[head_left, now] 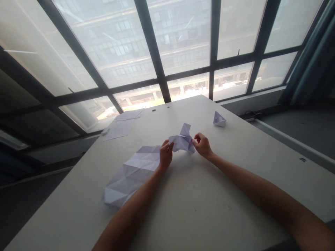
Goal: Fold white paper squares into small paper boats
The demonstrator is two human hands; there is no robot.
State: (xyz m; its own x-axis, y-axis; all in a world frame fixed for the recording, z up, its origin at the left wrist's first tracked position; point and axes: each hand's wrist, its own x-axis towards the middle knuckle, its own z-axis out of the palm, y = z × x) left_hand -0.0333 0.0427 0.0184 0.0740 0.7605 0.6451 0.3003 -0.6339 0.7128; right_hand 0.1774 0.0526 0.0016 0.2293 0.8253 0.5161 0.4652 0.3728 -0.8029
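Observation:
A folded white paper piece [181, 140] with several flaps is held up just over the table, between both hands. My left hand [165, 153] is closed, pinching its left flap between thumb and fingers. On the other side, my right hand [202, 144] has its thumb and curled fingers closed at the paper's right edge. Below and left of my left hand lies a larger creased paper sheet [131, 174], partly covered by my left forearm.
The white table [209, 202] reaches forward to the windows. A small folded paper shape [219, 119] stands at the back right. Flat paper sheets [120, 129] lie at the back left, with a small pale object [105, 131] at their edge. A curtain [309, 66] hangs at far right.

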